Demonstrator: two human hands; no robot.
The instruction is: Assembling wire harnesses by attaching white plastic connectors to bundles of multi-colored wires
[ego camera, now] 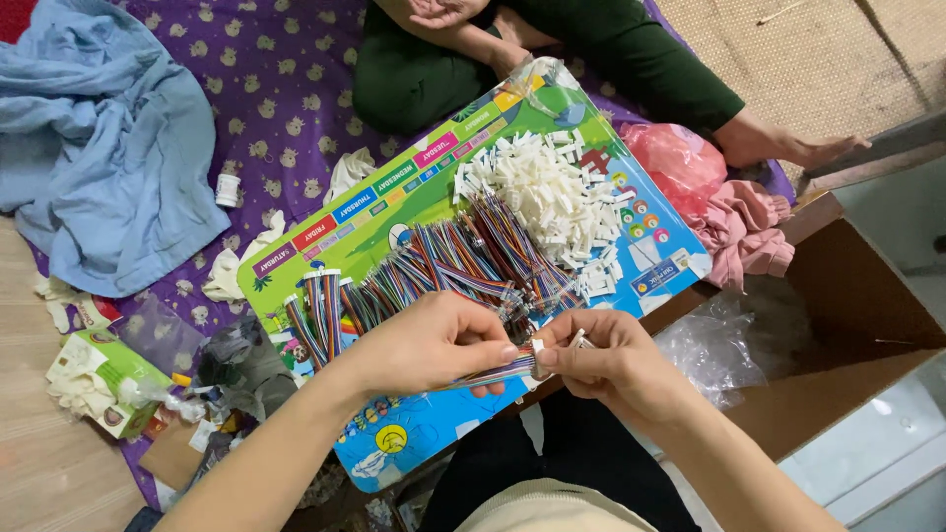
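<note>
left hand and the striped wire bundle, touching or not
Touching. The head view shows the left hand pinching the wire bundle between thumb and fingers, with no gap, beside the right hand.

We see a green-and-white carton (99,379) lying crumpled at the left on the floor edge. A brown cardboard box (847,325) stands open at the right, with a clear plastic bag (724,345) against its near wall and a pink bag (670,158) just above it.
</note>
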